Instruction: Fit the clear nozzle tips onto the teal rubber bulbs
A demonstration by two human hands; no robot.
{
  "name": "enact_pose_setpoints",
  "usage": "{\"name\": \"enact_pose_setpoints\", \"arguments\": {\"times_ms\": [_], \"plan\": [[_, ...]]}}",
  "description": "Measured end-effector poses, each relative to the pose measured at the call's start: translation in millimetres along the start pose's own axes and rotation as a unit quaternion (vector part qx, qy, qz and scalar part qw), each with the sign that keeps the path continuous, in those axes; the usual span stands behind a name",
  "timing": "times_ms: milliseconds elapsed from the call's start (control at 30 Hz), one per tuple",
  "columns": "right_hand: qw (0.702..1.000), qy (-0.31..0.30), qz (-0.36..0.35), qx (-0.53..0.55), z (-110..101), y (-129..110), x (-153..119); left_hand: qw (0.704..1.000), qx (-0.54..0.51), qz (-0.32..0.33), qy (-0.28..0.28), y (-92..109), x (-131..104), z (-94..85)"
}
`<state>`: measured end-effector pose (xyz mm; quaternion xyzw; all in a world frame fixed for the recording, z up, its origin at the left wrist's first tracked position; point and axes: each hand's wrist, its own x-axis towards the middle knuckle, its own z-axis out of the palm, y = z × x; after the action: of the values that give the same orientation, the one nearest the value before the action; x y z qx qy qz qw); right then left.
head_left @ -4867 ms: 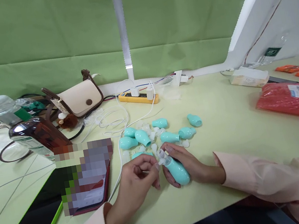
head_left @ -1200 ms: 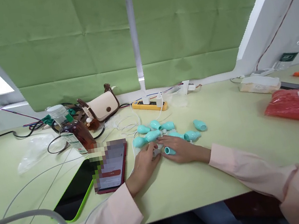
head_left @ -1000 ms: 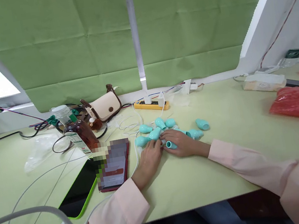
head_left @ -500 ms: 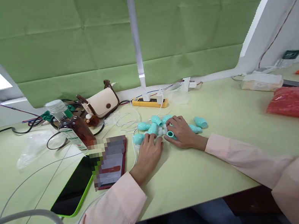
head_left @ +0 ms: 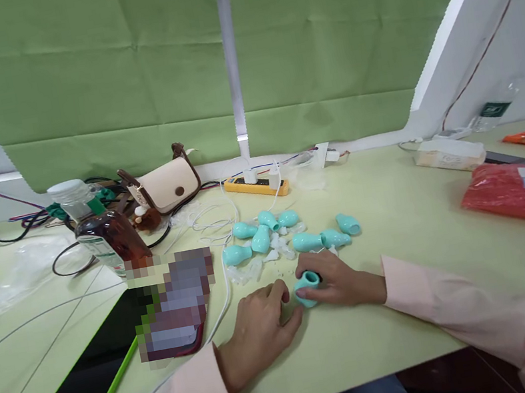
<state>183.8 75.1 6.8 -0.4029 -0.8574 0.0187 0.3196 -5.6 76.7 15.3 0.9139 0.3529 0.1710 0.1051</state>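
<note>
My right hand [head_left: 332,277] is closed around a small turquoise vase-shaped hollow piece [head_left: 305,296], its round opening tilted upward, close above the table or on it. Just left of it, my left hand [head_left: 263,322] has its fingers apart and curved, with nothing in them; thumb and forefinger point toward the held piece. Beyond both hands lie several similar turquoise pieces, among them one at the left [head_left: 237,254], one in the middle [head_left: 307,241] and one at the right [head_left: 348,224]. Small whitish translucent scraps [head_left: 279,246] are scattered between them.
Left of my hands lie a green-cased phone [head_left: 100,354] and a second phone [head_left: 183,305] with a blurred screen. A bottle of dark liquid [head_left: 109,233], a cream bag [head_left: 166,185] and a yellow power strip [head_left: 255,185] stand behind. A red package [head_left: 521,195] lies right. White cables cross the left side.
My right hand has drawn one turquoise piece out of the group toward me. My left hand has come back from the pieces and opened. The camera view has shifted slightly.
</note>
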Motion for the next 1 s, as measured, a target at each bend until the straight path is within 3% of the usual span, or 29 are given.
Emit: {"name": "enact_pose_setpoints", "arguments": {"times_ms": [167, 333, 433, 500, 600, 667, 833, 1000], "plan": [[0.997, 0.038, -0.002, 0.071, 12.7, -1.8, 1.4, 0.993, -0.099, -0.055, -0.023, -1.5, 6.8, 0.0], [0.993, 0.035, -0.006, 0.113, 2.4, 6.2, 4.5, 0.992, -0.104, -0.064, -0.013, -7.5, 10.8, -0.7], [0.998, 0.054, -0.011, 0.002, -3.6, 16.2, 10.0, 0.993, -0.071, -0.082, 0.042, -15.9, 15.1, -5.4], [0.993, 0.021, -0.011, -0.118, -3.6, 22.8, 14.2, 0.992, -0.029, -0.097, 0.076, -22.1, 19.2, -8.8], [0.971, -0.04, -0.011, -0.234, 0.4, 29.0, 18.0, 0.987, 0.074, -0.129, 0.06, -28.7, 24.5, -11.3], [0.965, -0.046, -0.021, -0.257, 3.8, 30.9, 18.6, 0.981, 0.126, -0.144, 0.026, -30.1, 26.2, -10.1], [0.971, 0.021, -0.065, -0.229, 8.1, 32.7, 15.9, 0.982, 0.132, -0.135, 0.008, -28.3, 25.1, -0.9], [0.977, 0.173, -0.058, -0.111, 4.4, 17.4, 12.8, 0.993, 0.078, -0.087, 0.021, -25.8, 20.7, 0.7]]}}
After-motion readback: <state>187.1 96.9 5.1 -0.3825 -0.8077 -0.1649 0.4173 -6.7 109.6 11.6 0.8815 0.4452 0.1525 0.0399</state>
